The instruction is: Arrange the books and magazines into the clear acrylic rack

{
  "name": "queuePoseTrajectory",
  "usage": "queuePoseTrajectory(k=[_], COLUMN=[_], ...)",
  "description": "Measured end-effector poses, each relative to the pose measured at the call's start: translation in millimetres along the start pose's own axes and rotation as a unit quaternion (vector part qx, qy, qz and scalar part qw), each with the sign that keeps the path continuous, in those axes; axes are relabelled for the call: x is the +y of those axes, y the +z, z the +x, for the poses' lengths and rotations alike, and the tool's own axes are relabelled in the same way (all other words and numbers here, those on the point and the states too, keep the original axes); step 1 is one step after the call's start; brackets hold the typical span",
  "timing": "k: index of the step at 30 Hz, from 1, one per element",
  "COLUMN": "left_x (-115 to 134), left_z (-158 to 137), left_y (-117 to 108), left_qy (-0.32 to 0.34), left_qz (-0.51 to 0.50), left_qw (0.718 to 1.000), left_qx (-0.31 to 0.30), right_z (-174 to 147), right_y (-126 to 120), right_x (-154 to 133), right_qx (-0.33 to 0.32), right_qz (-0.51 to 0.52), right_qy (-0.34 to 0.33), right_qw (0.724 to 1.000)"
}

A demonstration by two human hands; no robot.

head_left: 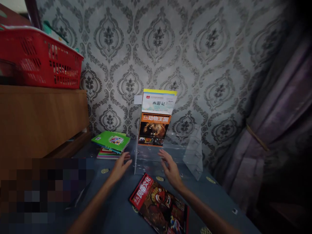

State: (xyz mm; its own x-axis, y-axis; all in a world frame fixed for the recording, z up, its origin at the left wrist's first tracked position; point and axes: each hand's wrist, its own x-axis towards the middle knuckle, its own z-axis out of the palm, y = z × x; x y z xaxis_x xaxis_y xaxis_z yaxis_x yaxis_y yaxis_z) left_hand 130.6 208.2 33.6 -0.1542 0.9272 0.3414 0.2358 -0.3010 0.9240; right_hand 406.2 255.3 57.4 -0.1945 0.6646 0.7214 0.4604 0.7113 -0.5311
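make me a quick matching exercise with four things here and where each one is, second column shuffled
1. basket
2. lion book
3. green book
4. mask book

A. standing in the clear rack
B. lying flat in front of the rack
C. on the wooden cabinet
D. on top of a stack

Pairs: 1-C, 2-A, 3-D, 4-B

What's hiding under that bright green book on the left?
Under the green book are more books, with coloured edges, some pink, peeking out. Their covers are mostly hidden, so I can't tell their titles or exact number.
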Motion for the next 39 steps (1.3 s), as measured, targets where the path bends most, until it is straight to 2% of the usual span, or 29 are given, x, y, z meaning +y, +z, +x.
queuePoseTrajectory(k=[3,6,10,13,17,20,23,27,29,34,37,39], left_x=[-10,-21,-32,-35,-42,-51,-52,-33,-22,-8,-4,-1], left_z=[-14,-28,-42,-45,-44,-41,-40,-48,-52,-59,-62,-64], left_y=[0,0,-1,-1,2,3,3,2,1,-2,-3,-3], left_qy=[-0.018,-0.042,-0.072,-0.085,-0.089,-0.084,-0.064,-0.019,0.011,0.066,0.086,0.094], left_qz=[-0.009,-0.023,-0.034,-0.043,-0.051,-0.049,-0.027,0.044,0.093,0.177,0.191,0.214], left_qw=[1.0,0.999,0.996,0.995,0.994,0.994,0.997,0.999,0.996,0.981,0.975,0.967], left_qx=[0.005,0.022,0.038,0.037,0.039,0.051,0.043,0.024,0.014,-0.046,-0.08,-0.104], right_z=[-14,-7,36,72,90,73,39,-9,-27,-51,-65,-76], right_y=[7,4,-10,-17,-17,-10,1,16,21,28,23,16], right_x=[-6,-18,-35,-48,-59,-57,-46,-28,-23,-23,-24,-23], right_qx=[-0.007,-0.014,0.003,-0.018,-0.033,-0.039,-0.096,-0.187,-0.211,-0.202,-0.203,-0.227], right_qz=[-0.013,-0.04,-0.095,-0.135,-0.128,-0.098,-0.078,-0.091,-0.11,-0.142,-0.125,-0.111], right_qy=[-0.049,-0.092,-0.159,-0.179,-0.193,-0.195,-0.174,-0.154,-0.162,-0.147,-0.128,-0.102], right_qw=[0.999,0.995,0.983,0.974,0.972,0.975,0.977,0.966,0.958,0.958,0.963,0.962])
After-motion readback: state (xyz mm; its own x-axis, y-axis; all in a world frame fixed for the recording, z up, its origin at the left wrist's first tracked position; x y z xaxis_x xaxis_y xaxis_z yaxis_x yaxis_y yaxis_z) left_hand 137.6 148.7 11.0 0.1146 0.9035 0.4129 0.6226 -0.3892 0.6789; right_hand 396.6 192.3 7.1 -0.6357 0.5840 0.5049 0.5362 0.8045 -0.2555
